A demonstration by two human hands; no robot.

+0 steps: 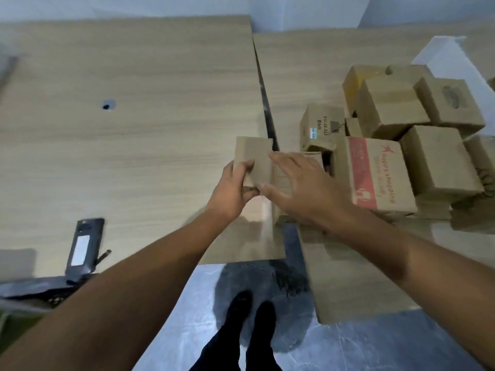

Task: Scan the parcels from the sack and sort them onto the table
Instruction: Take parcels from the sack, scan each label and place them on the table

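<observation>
Because it appears light and stiff, the parcel, just left of the box pile, is gripped by its side faces in the left hand and touched by the outspread right hand.

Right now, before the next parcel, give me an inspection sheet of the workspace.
surface: left table and right table, narrow gap between.
job's things: small box in hand; box pile on right table; scanner on left table.
clutter: nothing seen.
hands: left hand grips the small box; right hand open, thumb at the box.
cables: short strap at the scanner.
surroundings: grey floor, pale wall.
</observation>
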